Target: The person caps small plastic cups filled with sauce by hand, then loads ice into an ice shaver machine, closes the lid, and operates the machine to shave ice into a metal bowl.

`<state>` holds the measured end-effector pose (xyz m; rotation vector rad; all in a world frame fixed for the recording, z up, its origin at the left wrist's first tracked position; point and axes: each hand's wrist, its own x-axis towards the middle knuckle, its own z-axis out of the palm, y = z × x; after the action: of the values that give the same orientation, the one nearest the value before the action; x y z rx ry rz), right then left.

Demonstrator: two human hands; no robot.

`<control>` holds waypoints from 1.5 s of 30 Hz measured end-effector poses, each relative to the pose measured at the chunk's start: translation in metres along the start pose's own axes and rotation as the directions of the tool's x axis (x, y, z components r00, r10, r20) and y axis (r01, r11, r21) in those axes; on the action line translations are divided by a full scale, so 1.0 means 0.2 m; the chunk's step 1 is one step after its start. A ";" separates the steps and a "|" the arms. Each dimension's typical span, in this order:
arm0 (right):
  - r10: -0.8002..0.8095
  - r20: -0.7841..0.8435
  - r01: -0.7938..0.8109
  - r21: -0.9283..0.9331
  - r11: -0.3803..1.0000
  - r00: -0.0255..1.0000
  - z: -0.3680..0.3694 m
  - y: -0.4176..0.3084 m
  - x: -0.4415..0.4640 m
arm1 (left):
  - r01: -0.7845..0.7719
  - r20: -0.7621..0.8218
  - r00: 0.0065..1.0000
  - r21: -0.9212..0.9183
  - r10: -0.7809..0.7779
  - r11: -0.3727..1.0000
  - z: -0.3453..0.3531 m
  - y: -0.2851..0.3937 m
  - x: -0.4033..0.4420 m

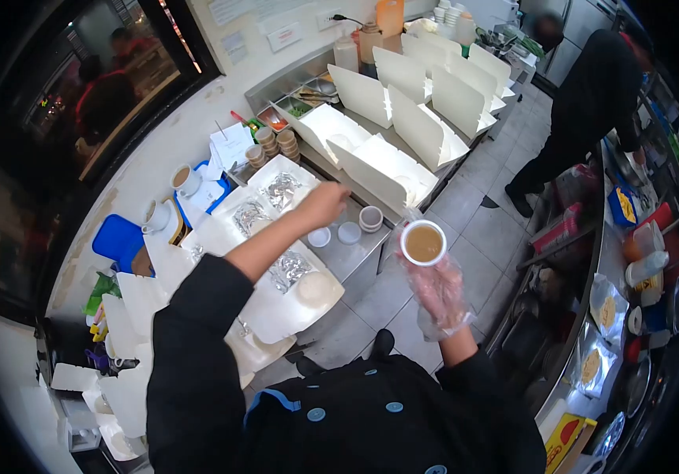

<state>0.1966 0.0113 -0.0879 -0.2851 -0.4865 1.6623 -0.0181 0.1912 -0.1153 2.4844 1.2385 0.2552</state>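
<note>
My right hand (440, 291), in a clear plastic glove, holds a small white cup (423, 242) of brown sauce upright over the floor. My left hand (324, 205) is bare and curled closed above the counter; its fingertips are turned away, and I cannot make out what they hold. Just below it lie a round white lid (319, 237) and a clear lid (348, 232). A small empty-looking cup (370, 218) stands near the counter's corner. Under my left forearm are open white takeout boxes (317, 312) with foil-wrapped items (289, 271) and a pale round mound (317, 290).
Several open white takeout boxes (371, 170) line the counter, lids raised. Stacked filled sauce cups (286, 144) stand by the wall. At right, a person in black (598, 95) stands in the aisle beside shelving. Foil sheets with food (594, 368) lie on the right counter.
</note>
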 end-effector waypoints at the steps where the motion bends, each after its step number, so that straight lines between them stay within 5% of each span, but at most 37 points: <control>1: -0.011 -0.036 0.010 -0.002 1.000 0.999 -0.05 -0.05 -0.03 | 0.013 0.047 0.999 0.156 -0.020 0.988 0.14 -0.08 0.06; 2: -0.012 -0.037 0.012 0.002 1.000 0.999 -0.10 -0.09 -0.05 | 0.016 0.094 0.994 0.311 -0.047 0.950 0.26 -0.13 0.11; 5: -0.023 -0.082 0.025 0.028 0.999 0.996 -0.25 -0.19 -0.13 | 0.143 0.106 0.975 0.381 -0.197 0.913 0.51 -0.26 0.20; 14: 0.003 -0.092 0.003 0.059 0.998 0.996 -0.39 -0.28 -0.18 | 0.086 0.219 0.956 0.429 -0.196 0.899 0.46 -0.25 0.22; 20: 0.070 0.005 -0.070 0.069 0.995 0.998 -0.37 -0.19 -0.09 | 0.133 0.007 0.990 0.320 -0.143 0.938 -0.01 0.30 0.04; 22: 0.081 0.032 -0.083 0.089 0.993 0.996 -0.32 -0.16 -0.07 | -0.049 -0.085 0.995 0.053 0.054 0.997 -0.21 0.54 -0.07; 24: 0.087 0.080 -0.095 0.102 0.990 0.993 -0.28 -0.13 -0.04 | -0.050 0.011 0.998 -0.247 0.055 0.968 -0.38 0.77 -0.15; 30: 0.108 0.112 -0.125 0.158 0.980 0.988 -0.17 -0.05 -0.05 | -0.308 0.007 0.950 -0.160 0.313 0.938 -0.37 0.95 -0.22; 40: 0.089 -0.034 -0.085 0.096 0.992 0.995 -0.11 -0.07 -0.15 | -0.380 0.033 0.920 -0.170 0.391 0.909 -0.30 0.97 -0.22; 45: 0.076 -0.071 -0.080 -0.048 0.996 0.995 -0.12 -0.12 -0.21 | -0.286 0.034 0.953 -0.221 0.301 0.932 -0.21 0.96 -0.24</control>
<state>0.2345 -0.0236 -0.1007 -0.4020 -0.4716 1.7116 0.0803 0.0555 -0.0018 2.4575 0.7635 0.3574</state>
